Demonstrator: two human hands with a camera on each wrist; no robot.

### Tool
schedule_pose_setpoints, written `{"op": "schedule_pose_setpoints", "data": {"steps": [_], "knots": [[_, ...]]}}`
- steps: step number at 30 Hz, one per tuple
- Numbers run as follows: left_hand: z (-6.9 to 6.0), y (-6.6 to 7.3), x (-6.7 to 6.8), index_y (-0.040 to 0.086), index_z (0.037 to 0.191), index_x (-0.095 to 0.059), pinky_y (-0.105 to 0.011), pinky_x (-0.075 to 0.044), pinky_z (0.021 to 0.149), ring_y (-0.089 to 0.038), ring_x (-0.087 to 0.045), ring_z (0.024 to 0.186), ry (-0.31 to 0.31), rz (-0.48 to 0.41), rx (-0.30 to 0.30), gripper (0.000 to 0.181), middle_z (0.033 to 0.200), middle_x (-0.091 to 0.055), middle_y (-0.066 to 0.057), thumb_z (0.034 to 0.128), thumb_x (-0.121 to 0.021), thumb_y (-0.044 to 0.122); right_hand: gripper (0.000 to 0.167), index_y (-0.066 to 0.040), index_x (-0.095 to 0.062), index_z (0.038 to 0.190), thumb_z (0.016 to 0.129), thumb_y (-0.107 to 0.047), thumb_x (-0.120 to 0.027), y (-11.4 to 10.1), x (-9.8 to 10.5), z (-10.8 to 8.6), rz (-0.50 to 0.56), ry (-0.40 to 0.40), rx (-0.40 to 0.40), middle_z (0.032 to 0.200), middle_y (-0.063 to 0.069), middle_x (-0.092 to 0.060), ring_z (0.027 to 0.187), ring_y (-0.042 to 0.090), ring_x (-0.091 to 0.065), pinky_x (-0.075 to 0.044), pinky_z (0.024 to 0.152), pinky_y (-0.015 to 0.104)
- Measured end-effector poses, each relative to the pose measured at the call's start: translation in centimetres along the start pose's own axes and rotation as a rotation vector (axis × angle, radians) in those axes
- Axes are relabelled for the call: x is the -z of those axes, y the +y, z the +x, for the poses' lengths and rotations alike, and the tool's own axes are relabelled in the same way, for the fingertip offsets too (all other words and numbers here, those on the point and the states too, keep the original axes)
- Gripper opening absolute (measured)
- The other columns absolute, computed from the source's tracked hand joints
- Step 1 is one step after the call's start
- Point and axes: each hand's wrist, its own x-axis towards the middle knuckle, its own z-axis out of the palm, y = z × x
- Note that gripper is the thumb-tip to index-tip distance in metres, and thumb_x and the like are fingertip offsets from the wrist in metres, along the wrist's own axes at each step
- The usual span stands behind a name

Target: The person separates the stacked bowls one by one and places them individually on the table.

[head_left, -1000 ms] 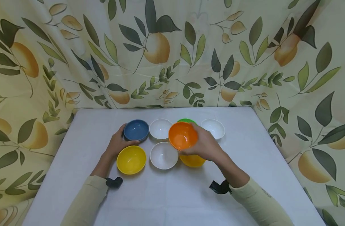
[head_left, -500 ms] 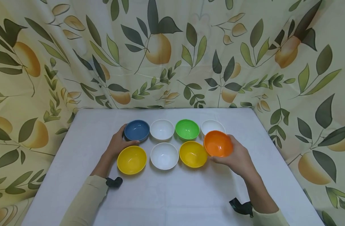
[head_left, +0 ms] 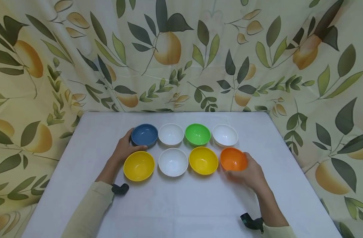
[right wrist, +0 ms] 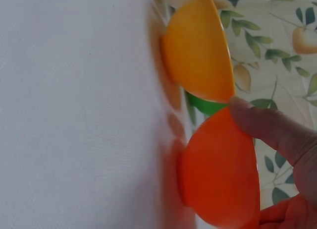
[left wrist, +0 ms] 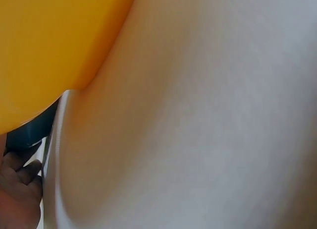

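Note:
My right hand (head_left: 250, 172) holds an orange bowl (head_left: 233, 159) at the right end of the front row. In the right wrist view the thumb (right wrist: 270, 125) lies on its rim, and the bowl's base is at or just above the cloth. My left hand (head_left: 125, 148) grips a blue bowl (head_left: 144, 135) at the back left, fingers around its left side and thumb along its front. A yellow bowl (head_left: 139, 166) stands in front of the blue one, and a large part of it fills the left wrist view's corner (left wrist: 54, 45). Another yellow bowl (head_left: 203, 161) sits left of the orange one.
Between the colored bowls stand a white bowl (head_left: 171, 135) at the back and another white bowl (head_left: 173, 162) in front. A green bowl (head_left: 197, 134) and a third white bowl (head_left: 225, 135) continue the back row. White cloth (head_left: 175, 205) covers the table; a patterned curtain (head_left: 193, 92) hangs behind.
My right hand has carried the orange bowl rightward from above the green and yellow bowls, then lowered it beside the right yellow bowl. My left hand stays at the blue bowl.

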Motion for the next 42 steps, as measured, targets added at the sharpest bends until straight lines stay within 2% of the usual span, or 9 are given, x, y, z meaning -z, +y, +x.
{"op": "schedule_pose_setpoints", "data": {"steps": [7, 14, 20, 28, 31, 36, 39, 42], "knots": [[-0.1, -0.1, 0.0, 0.014, 0.168, -0.02, -0.064, -0.025, 0.122, -0.041, -0.029, 0.153, -0.003, -0.007, 0.005, 0.121, 0.17, -0.027, -0.018, 0.0789, -0.088, 0.06, 0.109, 0.002, -0.038, 0.153, 0.072, -0.042, -0.096, 0.4, -0.8, 0.2, -0.015, 0.008, 0.004, 0.143, 0.026, -0.054, 0.126, 0.044, -0.051, -0.051, 0.102, 0.066], [-0.4, -0.2, 0.2, 0.013, 0.169, -0.019, -0.065, -0.026, 0.122, -0.042, -0.029, 0.153, -0.008, -0.008, 0.005, 0.122, 0.17, -0.026, -0.019, 0.0789, -0.088, 0.059, 0.112, 0.002, -0.034, 0.156, 0.074, -0.038, -0.096, 0.4, -1.1, 0.0, -0.003, 0.011, 0.026, 0.146, 0.027, -0.052, 0.128, 0.045, -0.05, -0.05, 0.103, 0.066], [-0.4, -0.4, 0.1, 0.013, 0.169, -0.018, -0.064, -0.026, 0.122, -0.041, -0.028, 0.154, -0.002, -0.019, 0.005, 0.124, 0.171, -0.025, -0.018, 0.0785, -0.088, 0.061, 0.118, 0.002, -0.029, 0.16, 0.073, -0.039, -0.097, 0.3, -1.2, -0.2, 0.008, -0.002, 0.007, 0.149, 0.028, -0.048, 0.131, 0.046, -0.048, -0.049, 0.104, 0.067], [-0.4, -0.3, 0.2, 0.015, 0.169, -0.017, -0.065, -0.026, 0.122, -0.041, -0.028, 0.154, 0.009, -0.034, 0.008, 0.124, 0.171, -0.024, -0.017, 0.0783, -0.088, 0.06, 0.111, 0.001, -0.033, 0.157, 0.074, -0.038, -0.096, 0.3, -1.2, -0.1, 0.008, 0.002, 0.03, 0.145, 0.026, -0.052, 0.128, 0.045, -0.05, -0.051, 0.102, 0.066], [-0.5, -0.3, 0.2, 0.015, 0.17, -0.014, -0.066, -0.025, 0.121, -0.042, -0.025, 0.154, 0.006, -0.017, 0.029, 0.126, 0.172, -0.022, -0.018, 0.0783, -0.087, 0.061, 0.114, 0.002, -0.03, 0.159, 0.074, -0.038, -0.095, 0.2, -1.2, -0.1, 0.012, -0.013, 0.02, 0.148, 0.027, -0.049, 0.13, 0.046, -0.048, -0.05, 0.103, 0.066], [-0.5, -0.4, 0.3, 0.017, 0.17, -0.004, -0.067, -0.023, 0.122, -0.043, -0.019, 0.156, -0.02, 0.0, 0.066, 0.133, 0.174, -0.013, -0.019, 0.0776, -0.086, 0.064, 0.124, 0.004, -0.01, 0.165, 0.083, -0.047, -0.088, 0.0, -0.9, 0.1, -0.004, -0.048, -0.051, 0.164, 0.034, -0.026, 0.146, 0.054, -0.031, -0.04, 0.109, 0.071], [-0.6, -0.4, 0.5, 0.015, 0.17, 0.0, -0.066, -0.021, 0.122, -0.044, -0.016, 0.157, -0.032, 0.016, 0.059, 0.132, 0.174, -0.01, -0.02, 0.0803, -0.084, 0.064, 0.119, 0.003, -0.002, 0.166, 0.093, -0.057, -0.074, 0.3, -0.5, 0.5, -0.026, -0.038, -0.079, 0.168, 0.035, -0.009, 0.153, 0.056, -0.013, -0.028, 0.113, 0.075], [-0.8, -0.5, 0.7, 0.009, 0.169, -0.002, -0.063, -0.019, 0.124, -0.043, -0.016, 0.158, -0.033, 0.051, 0.03, 0.12, 0.173, -0.01, -0.021, 0.0904, -0.073, 0.064, 0.106, 0.003, -0.005, 0.166, 0.101, -0.061, -0.06, 0.9, -0.1, 1.2, -0.028, -0.013, -0.055, 0.169, 0.034, -0.007, 0.156, 0.052, -0.002, -0.018, 0.116, 0.075]]}}
